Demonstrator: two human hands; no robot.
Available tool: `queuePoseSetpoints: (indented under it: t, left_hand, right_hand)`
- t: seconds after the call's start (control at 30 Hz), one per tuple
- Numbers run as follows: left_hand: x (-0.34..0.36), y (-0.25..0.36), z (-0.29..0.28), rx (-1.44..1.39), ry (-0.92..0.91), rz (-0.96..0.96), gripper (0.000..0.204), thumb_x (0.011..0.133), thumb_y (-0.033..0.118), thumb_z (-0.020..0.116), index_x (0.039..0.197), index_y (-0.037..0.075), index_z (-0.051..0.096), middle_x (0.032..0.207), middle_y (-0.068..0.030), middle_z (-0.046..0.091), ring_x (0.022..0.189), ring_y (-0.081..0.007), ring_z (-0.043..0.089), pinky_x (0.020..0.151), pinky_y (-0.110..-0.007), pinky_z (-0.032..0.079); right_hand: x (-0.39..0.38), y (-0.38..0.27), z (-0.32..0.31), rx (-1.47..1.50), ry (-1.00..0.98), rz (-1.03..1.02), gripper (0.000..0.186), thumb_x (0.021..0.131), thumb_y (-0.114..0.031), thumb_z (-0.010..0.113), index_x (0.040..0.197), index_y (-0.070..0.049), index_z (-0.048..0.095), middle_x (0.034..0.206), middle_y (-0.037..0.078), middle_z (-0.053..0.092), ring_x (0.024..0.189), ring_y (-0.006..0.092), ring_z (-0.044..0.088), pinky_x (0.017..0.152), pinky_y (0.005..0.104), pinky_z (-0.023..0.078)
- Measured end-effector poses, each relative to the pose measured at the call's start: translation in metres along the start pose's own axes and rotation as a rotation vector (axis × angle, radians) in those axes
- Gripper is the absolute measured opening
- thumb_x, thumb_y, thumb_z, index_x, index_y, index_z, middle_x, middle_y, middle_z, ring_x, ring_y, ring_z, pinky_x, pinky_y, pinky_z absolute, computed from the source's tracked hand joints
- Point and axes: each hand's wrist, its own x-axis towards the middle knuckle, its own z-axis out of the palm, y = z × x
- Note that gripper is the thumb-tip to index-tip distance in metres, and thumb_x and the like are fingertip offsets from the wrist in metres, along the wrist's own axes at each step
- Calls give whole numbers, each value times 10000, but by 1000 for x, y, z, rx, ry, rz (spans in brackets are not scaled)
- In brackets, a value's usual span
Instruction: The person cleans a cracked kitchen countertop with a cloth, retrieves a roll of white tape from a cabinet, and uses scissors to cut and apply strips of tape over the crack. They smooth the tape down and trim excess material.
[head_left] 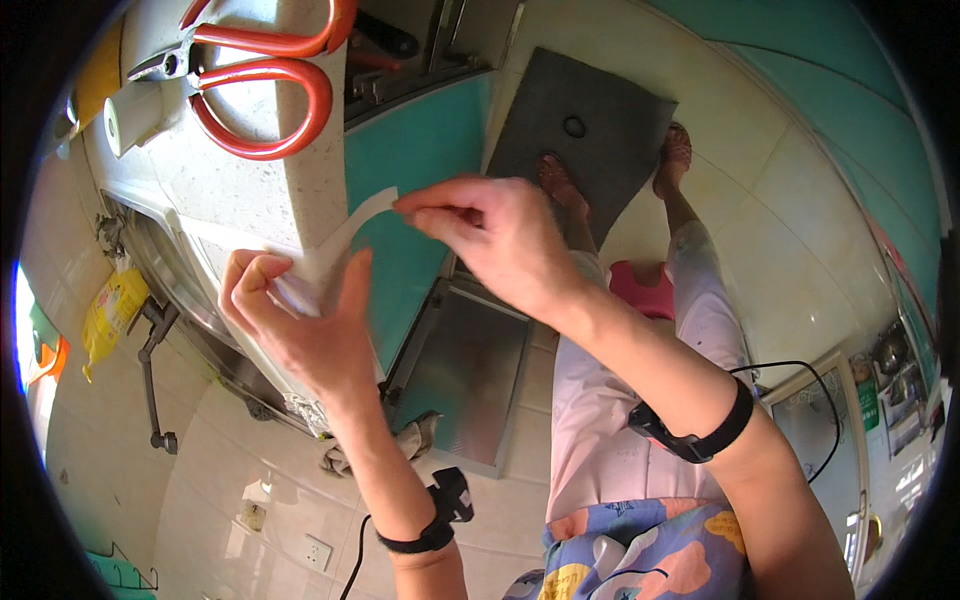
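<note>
A white strip of tape (366, 211) curves between my two hands above the corner of the pale counter (245, 195). Its upper end is pinched between the thumb and fingers of my right hand (500, 235). My left hand (300, 325) curls around the strip's lower end at the counter edge, thumb apart from the bent fingers. Whitish, partly see-through material shows between them, too blurred to make out fully. Farther up the counter lie scissors (262, 70) with red handles, and beside their blades stands a small white roll (133, 118).
A metal sink (165, 235) is set into the counter at left, near a yellow packet (110, 310). Below the counter are a teal cabinet front (415, 140) and an open cabinet door (470, 370). A dark mat (575, 90) lies on the tiled floor near a pink stool (642, 288).
</note>
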Motion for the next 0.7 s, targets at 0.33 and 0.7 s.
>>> queuePoseSetpoints:
  t: [0.33, 0.7]
  left_hand:
    - [-24, -27, 7, -370, 65, 108, 548, 785, -24, 793, 1254, 39, 518, 1357, -136, 440, 1242, -272, 500, 1003, -395, 464]
    - [-25, -23, 9, -255, 68, 135, 554, 815, -45, 763, 1284, 17, 475, 1396, -154, 423, 1250, -270, 494, 1064, -414, 421]
  right_hand:
    - [3, 4, 43, 389, -73, 127, 191, 935, -92, 671, 1090, 3, 731, 941, 54, 739, 876, 75, 637, 787, 238, 524]
    - [14, 7, 53, 604, -82, 229, 215, 895, -140, 716, 1051, 4, 748, 956, 116, 755, 860, 120, 673, 808, 272, 537]
